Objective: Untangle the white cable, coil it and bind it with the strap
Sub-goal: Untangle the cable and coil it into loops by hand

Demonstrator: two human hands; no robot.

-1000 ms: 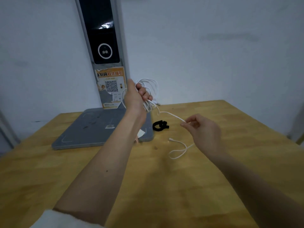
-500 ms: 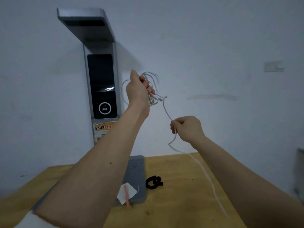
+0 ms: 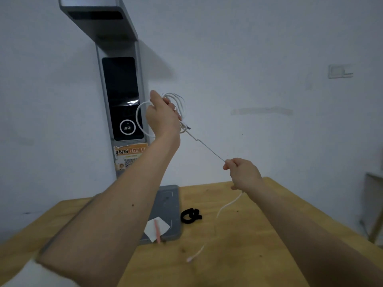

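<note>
My left hand [image 3: 162, 117] is raised in front of the grey stand and grips a bunch of white cable [image 3: 209, 149] loops. From that bunch one strand runs taut, down and to the right, into my right hand [image 3: 242, 174], which pinches it. Below my right hand the rest of the cable hangs slack, and its plug end lies on the wooden table [image 3: 259, 235]. The black strap [image 3: 190, 215] lies curled on the table, below and between my hands, untouched.
A grey stand [image 3: 120, 96] with a dark screen and an orange sticker rises at the back left from a flat grey base [image 3: 169, 204]. A white paper slip with a pink stick [image 3: 156, 229] rests on the base. A white wall is behind.
My right hand has moved down and to the right, pulling the strand straight and taut. My left hand holds the bunch as before. The view has tilted slightly downward.
</note>
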